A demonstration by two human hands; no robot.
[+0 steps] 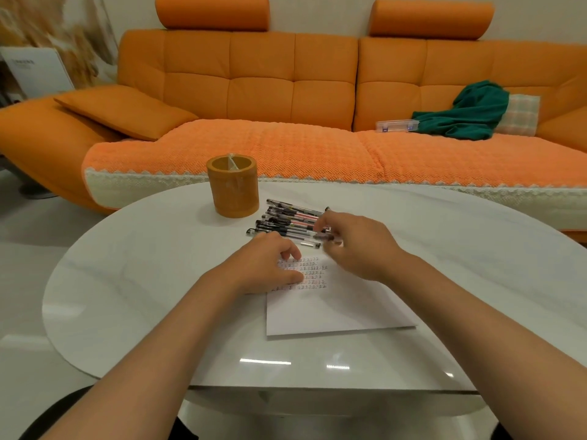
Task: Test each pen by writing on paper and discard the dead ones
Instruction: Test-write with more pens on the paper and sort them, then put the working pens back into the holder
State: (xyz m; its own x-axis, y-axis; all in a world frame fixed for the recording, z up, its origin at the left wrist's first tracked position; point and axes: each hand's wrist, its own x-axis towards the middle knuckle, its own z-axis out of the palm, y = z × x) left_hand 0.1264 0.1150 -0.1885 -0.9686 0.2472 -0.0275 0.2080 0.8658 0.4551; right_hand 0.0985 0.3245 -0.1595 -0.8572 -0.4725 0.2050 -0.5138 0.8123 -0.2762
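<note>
Right now the pens (286, 224) lie side by side in a tight row just above the middle of the frame, on the white oval table (143, 281). Their clear barrels run left to right and the capped black ends point left. They sit between the round orange-brown pen holder (233, 188), which stands upright just up and left of them, and the sheet of paper (333, 309) below them.

The paper lies flat at centre frame, and its upper part carries several rows of small written marks. The left hand (270, 265) rests on the upper left part of the sheet. Its fingers are loosely curled, the thumb lies along the written rows, and it holds nothing visible.

The right hand (355, 246) reaches in from the lower right to the right-hand ends of the pens. Its fingertips are bent toward them and blurred, and a dark pen tip shows just under them. Whether they pinch a pen or only touch the row cannot be told.

Behind the table an orange sofa (286, 90) fills the upper frame. A green cloth (467, 112) and a clear plastic box (397, 126) lie on its seat at upper right.
</note>
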